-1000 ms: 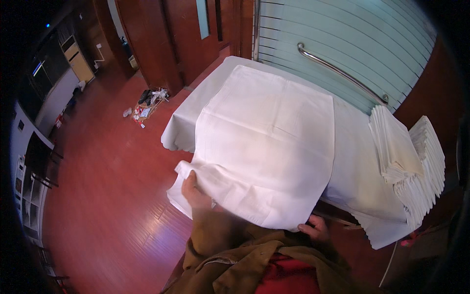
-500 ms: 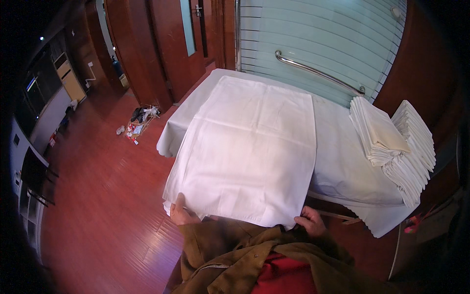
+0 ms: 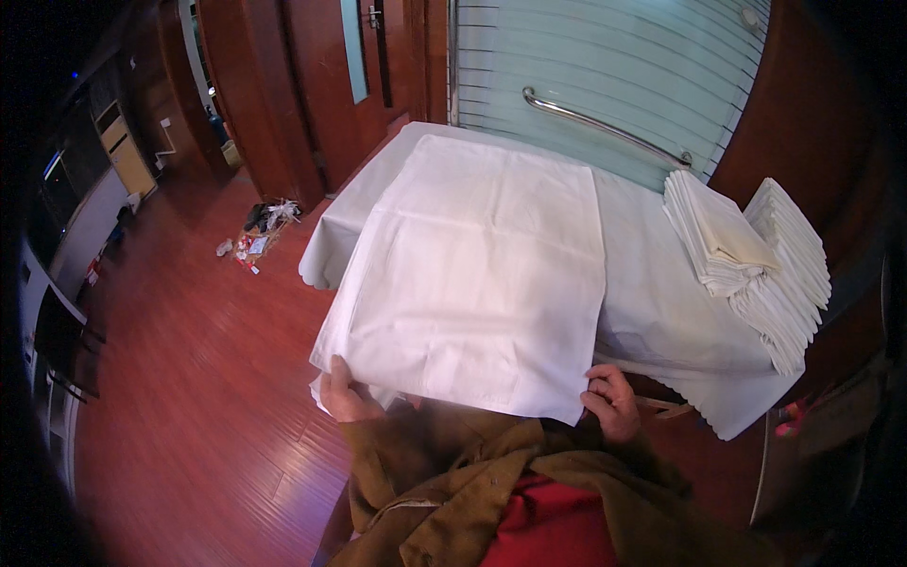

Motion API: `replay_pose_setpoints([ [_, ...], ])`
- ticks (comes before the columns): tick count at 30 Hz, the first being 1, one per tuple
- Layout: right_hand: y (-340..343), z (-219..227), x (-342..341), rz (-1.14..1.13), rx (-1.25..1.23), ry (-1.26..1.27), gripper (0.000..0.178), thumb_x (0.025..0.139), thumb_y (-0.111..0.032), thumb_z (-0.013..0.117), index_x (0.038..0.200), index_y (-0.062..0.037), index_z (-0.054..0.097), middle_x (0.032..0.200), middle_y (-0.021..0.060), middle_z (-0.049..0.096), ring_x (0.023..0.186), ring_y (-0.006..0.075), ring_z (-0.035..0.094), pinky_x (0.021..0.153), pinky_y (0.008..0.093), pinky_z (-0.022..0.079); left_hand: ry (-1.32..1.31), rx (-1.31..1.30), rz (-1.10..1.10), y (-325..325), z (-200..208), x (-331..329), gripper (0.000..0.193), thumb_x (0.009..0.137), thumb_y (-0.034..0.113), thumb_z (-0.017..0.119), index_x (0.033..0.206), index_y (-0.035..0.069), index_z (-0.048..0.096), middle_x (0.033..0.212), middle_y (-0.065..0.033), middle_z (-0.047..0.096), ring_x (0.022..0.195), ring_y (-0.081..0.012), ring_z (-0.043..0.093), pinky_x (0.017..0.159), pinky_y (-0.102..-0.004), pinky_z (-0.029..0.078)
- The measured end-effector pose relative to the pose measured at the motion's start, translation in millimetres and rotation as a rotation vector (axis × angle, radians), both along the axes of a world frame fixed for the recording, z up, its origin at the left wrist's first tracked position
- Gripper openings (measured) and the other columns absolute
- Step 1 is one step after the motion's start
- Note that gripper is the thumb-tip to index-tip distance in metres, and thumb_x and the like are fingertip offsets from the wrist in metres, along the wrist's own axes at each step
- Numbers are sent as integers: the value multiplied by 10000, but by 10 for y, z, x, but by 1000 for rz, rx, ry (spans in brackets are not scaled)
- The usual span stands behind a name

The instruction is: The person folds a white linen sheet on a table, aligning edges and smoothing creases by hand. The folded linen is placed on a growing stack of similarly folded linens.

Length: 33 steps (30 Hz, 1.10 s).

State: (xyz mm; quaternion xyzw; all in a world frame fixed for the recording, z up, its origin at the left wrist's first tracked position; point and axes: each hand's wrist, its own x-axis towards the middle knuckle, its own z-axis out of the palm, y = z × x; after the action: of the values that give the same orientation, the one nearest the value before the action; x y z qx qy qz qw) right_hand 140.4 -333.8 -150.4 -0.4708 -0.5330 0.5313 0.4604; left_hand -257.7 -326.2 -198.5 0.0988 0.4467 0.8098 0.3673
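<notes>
A table (image 3: 661, 312) draped in a white cover fills the middle of the frame, running from the upper centre down toward the lower right, where its cloth hangs off the edge. Behind it, at the top, stands a pale green ribbed panel with a metal rail (image 3: 605, 125) across it, flanked by dark red-brown wooden doors. The floor (image 3: 189, 378) on the left is glossy reddish wood, and a small heap of litter (image 3: 260, 231) lies on it near the doors in the upper left. On the right side of the table sit two stacks of folded white cloths (image 3: 746, 255), side by side and touching.

Spread flat over the table's centre is a large white cloth (image 3: 472, 274), its near edge overhanging toward the bottom of the frame. The left hand (image 3: 345, 397) is closed on the cloth's lower left corner, thumb on top of the fabric and fingers tucked under it. The right hand (image 3: 612, 402) grips the lower right corner, fingers curled around the edge. The two hands are well apart, holding the near edge stretched between them. Below them, brown sleeves and a red garment fill the bottom centre.
</notes>
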Motion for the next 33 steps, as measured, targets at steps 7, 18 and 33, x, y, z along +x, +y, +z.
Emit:
replay_pose_setpoints([
  [7,218,-414,66,36,-5,-269,169,925,-26,597,1060,30,683,881,56,690,762,101,622,691,264,512,-155,-42,22,141,15,150,236,1017,251,573,1074,27,617,1004,-93,688,894,-232,671,791,-399,566],
  [18,396,-668,107,64,-118,-283,195,898,-39,591,1063,10,684,825,48,688,712,100,612,665,254,505,-316,-14,-335,575,-487,496,409,966,178,598,1316,-16,519,1235,-134,622,1087,-311,638,842,-451,575],
  [33,424,-723,135,89,-130,-258,214,877,-54,596,1033,-9,735,867,64,709,745,125,636,690,293,515,10,-350,-499,824,-1343,542,138,942,111,653,1022,1,630,866,-102,681,714,-253,650,593,-378,522],
])
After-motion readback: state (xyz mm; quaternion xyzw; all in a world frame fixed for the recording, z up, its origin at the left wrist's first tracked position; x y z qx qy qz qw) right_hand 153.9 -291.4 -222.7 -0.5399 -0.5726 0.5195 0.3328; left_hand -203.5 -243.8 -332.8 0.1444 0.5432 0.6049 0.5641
